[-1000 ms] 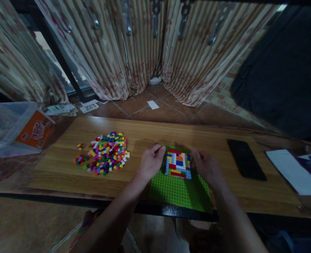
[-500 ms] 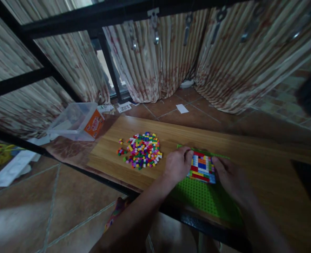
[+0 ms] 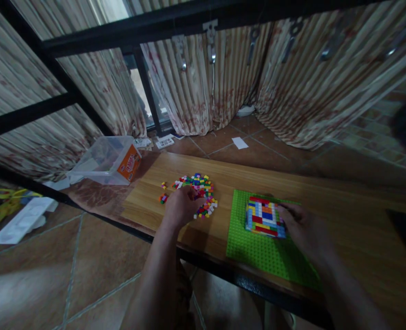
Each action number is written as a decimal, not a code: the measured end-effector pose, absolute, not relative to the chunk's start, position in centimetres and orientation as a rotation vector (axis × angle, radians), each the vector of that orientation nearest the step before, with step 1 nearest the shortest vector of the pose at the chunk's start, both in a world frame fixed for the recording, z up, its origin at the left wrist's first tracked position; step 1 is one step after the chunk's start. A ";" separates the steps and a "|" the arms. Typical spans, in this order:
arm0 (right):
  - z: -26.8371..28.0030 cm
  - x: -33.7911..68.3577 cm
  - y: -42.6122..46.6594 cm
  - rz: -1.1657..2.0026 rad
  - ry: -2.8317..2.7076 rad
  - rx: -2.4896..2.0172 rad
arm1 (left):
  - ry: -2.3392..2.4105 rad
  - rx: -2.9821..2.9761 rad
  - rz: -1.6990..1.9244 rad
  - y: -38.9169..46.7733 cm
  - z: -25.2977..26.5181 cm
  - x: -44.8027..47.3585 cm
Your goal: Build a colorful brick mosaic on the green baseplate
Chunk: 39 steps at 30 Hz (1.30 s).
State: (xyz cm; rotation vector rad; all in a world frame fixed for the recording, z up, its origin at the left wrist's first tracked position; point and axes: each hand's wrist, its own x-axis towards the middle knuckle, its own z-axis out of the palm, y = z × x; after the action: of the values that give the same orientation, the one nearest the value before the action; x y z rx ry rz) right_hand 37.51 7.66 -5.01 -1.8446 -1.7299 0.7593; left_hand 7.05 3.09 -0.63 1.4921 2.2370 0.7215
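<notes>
- Head view: left hand (image 3: 180, 205) now at multicoloured plastic bricks (image 3: 206, 187) toward wooden tabletop's (image 3: 144, 197) left edge; can't tell if it's gripping.
- Only right hand (image 3: 297, 220) at square multicoloured build (image 3: 265, 217); hold's unclear too.

Your left hand (image 3: 181, 206) and right hand (image 3: 301, 224) are bare. Behind the fingers (image 3: 199, 202), each palm tapers to a narrow wrist. Further back from the fingers, the left forearm (image 3: 155, 279) and right forearm (image 3: 347, 286) are likewise bare, broadening toward you. Note: the right forearm's outline is dim and blurred.
</notes>
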 end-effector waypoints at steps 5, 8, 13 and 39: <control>-5.1 37.6 7.6 0.764 -1.706 -1.806 | 2.234 1.561 0.517 3.0 -1.2 7.8; -5.3 37.9 7.6 0.763 -1.684 -1.777 | 2.216 1.589 0.511 3.3 -1.3 7.7; -4.8 37.7 7.4 0.821 -1.472 -1.723 | 1.794 1.557 0.888 3.9 -1.3 7.8; -1.7 34.9 5.3 0.834 -1.742 -1.253 | 1.113 1.188 1.214 5.3 -2.7 19.5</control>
State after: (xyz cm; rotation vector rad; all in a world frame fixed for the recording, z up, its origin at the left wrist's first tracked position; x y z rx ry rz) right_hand 34.89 5.31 -1.71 -1.2528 -1.7416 0.8343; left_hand 19.51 5.25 -2.65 1.1880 1.1130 1.2144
